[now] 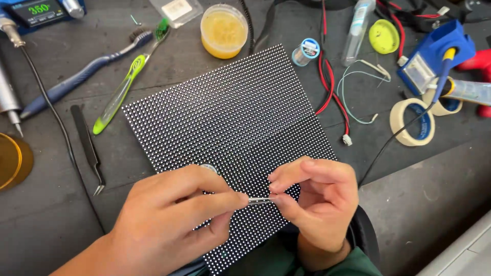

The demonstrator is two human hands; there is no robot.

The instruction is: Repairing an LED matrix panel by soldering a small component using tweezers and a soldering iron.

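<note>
A black square panel (230,117) covered in rows of tiny white dots lies tilted on the dark workbench. Over its near corner my left hand (174,214) and my right hand (317,199) meet. Both pinch the ends of a thin, short silver metal piece (260,200) between thumb and forefinger. Part of a small round white object (208,167) peeks out from behind my left hand. What lies under my palms is hidden.
Black tweezers (88,149), a blue toothbrush (84,74) and a green toothbrush (125,84) lie left. A tub of yellow paste (223,30) sits behind the panel. Red and black wires (332,97), tape rolls (414,122) and a blue soldering stand (434,56) crowd the right.
</note>
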